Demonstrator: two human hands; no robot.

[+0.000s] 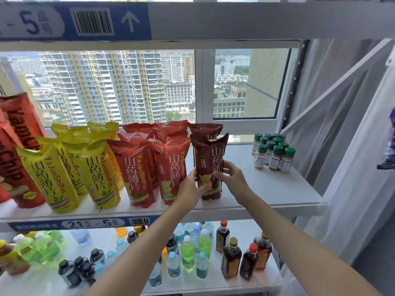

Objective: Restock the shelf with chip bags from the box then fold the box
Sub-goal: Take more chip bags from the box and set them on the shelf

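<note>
Tall dark-brown foil chip bag upright on the white metal shelf, at three o'clock of the red bags. Clasped low between left hand and right hand, fingers curled round its sides. Probably light, crinkly, slippery, crushable; best held gently at the lower flanks.

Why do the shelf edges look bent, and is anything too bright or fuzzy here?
Head view: the wide-angle lens bows the upper shelf beam and the side frame; daylight from the window backlights the chip bags, yet the brown chip bag between the left hand and right hand stays readable; the bottles below look soft, the forearms stretched.
</note>
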